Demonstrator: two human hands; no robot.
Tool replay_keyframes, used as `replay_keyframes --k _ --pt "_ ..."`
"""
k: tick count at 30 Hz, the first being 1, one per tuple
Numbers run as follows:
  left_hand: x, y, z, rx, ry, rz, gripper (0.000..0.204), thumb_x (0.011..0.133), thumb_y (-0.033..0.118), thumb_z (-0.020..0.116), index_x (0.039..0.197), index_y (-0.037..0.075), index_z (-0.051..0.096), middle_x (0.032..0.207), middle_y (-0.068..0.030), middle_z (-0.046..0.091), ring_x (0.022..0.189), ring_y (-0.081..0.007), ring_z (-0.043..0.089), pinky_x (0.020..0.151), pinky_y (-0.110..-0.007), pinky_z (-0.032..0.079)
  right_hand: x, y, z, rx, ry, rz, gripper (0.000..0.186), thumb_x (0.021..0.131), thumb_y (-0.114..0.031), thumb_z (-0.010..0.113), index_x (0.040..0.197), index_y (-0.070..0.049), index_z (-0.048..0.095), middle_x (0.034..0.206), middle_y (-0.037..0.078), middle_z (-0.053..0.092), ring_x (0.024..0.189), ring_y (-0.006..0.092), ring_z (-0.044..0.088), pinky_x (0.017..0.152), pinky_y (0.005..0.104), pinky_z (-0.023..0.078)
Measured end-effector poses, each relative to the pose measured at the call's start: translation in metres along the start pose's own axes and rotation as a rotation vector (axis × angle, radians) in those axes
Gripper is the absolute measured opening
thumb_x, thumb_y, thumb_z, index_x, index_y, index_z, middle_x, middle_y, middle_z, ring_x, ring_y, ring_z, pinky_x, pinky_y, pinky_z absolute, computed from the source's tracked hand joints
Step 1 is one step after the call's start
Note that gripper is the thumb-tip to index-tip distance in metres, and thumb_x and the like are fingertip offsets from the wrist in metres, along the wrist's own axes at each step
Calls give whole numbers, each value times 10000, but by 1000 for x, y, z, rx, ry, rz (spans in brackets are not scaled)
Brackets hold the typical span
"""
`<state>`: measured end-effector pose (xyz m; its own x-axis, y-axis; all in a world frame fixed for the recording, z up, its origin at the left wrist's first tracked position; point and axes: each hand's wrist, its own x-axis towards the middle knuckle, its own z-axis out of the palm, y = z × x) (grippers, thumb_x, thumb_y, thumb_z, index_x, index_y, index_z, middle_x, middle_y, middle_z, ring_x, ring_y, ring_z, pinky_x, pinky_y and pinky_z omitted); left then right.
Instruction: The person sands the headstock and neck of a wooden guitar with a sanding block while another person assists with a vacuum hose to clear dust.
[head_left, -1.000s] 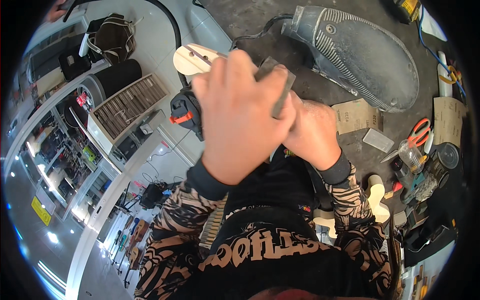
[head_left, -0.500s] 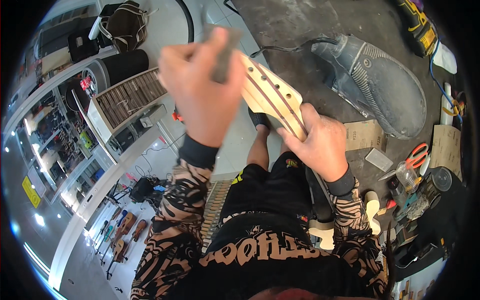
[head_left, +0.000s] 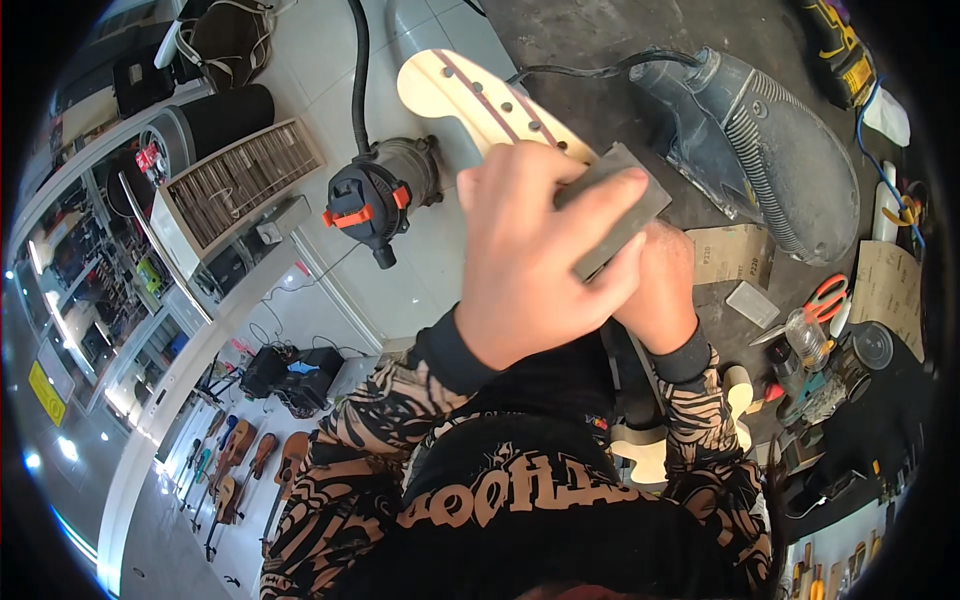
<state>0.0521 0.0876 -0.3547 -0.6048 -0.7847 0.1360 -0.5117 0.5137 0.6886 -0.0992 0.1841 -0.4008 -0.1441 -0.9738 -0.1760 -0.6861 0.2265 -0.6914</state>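
My left hand point(head_left: 535, 260) grips a grey sanding block point(head_left: 620, 205) and presses it on a pale wooden guitar neck. The neck's headstock point(head_left: 470, 95), with two dark stripes and several tuner holes, sticks out up and left past the hand. My right hand point(head_left: 665, 295) sits just behind and under the left one, wrapped around the neck; most of it is hidden. The pale guitar body point(head_left: 650, 455) shows low between my forearms.
A grey power sander point(head_left: 770, 140) with a black cable lies at the upper right on the dark bench. A black router motor point(head_left: 375, 195) with orange clips lies to the left. Sandpaper sheets point(head_left: 735, 255), orange-handled scissors point(head_left: 825, 298), jars and small tools crowd the right edge.
My left hand with the block has slid back down the neck from the headstock toward my right hand. The headstock is now uncovered.
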Motion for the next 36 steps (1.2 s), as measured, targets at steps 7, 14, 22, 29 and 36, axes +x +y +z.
replay_keyframes --k 7,14,22,29,36 --pt "0 -59 -21 -804 557 -347 549 1065 240 695 1515 -15 511 1380 -124 637 1260 -228 618 1106 -395 500 4 -11 1 16 160 -14 817 821 -144 910 1525 -4 522 1189 216 688 1035 424 711 893 498 577" --pt "-12 -71 -15 -1320 722 -638 445 1127 309 638 1485 49 593 1433 -80 691 1331 -225 641 1140 -431 490 10 -11 11 -62 269 -114 930 789 -143 921 1618 -59 506 1385 198 600 1209 408 614 1020 524 506" --pt "-26 -76 -20 -1462 806 -787 445 1118 377 644 1428 58 651 1352 -105 738 1211 -279 693 1028 -468 539 64 -43 7 -190 198 -220 984 751 -137 911 1650 -129 512 1416 117 600 1237 359 614 1040 510 486" --pt "-47 -81 -27 -1425 626 -674 502 1126 368 599 1476 9 611 1353 -142 728 1195 -310 693 1025 -449 525 46 -56 5 -210 184 -180 878 772 -104 908 1587 -113 580 1475 136 606 1285 373 605 1105 507 454" --pt "-71 -35 -25 -1089 302 -513 669 1129 330 562 1649 -62 406 1590 -209 568 1447 -319 583 1218 -454 448 -2 -97 0 595 46 38 620 981 -76 820 1534 24 558 1410 189 609 1187 270 677 1027 402 562"
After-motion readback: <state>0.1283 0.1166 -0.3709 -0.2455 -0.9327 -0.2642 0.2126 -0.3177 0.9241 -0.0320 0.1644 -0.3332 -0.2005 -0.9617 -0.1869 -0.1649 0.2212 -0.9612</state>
